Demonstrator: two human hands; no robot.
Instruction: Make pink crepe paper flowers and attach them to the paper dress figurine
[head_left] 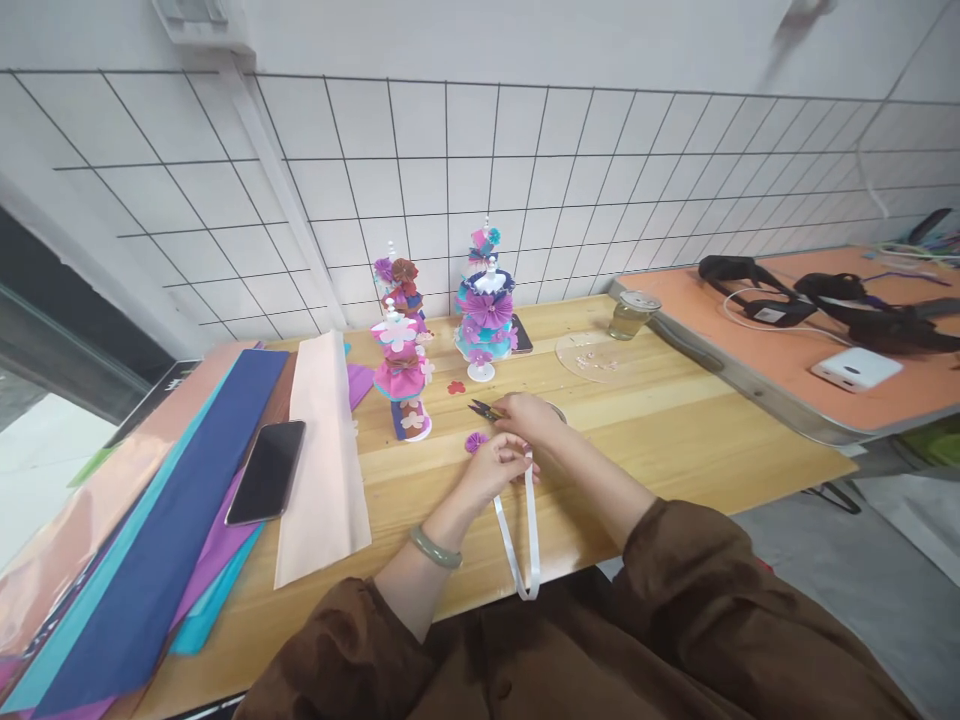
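Observation:
My left hand [493, 468] is closed, its thumb and fingers pinching a narrow strip of white tape [533, 530]. The strip hangs in a long loop over the table's front edge. Just beyond it, my right hand [529, 418] is closed around the handles of small dark scissors [484, 409], whose blades point left. A pleated purple paper rosette [475, 442] lies beside my left hand. Farther back is a red paper flower [456, 387]. Part of a round object [559, 411] shows behind my right wrist; I cannot make out what it is.
Paper-dressed figures stand at the back, including a pink one [400, 365] and a purple-blue one [487, 320]. Folded coloured paper [217, 470] and a phone [268, 472] lie left. A clear plate [592, 357] and a lidded glass [632, 318] are right. An orange table [787, 370] adjoins.

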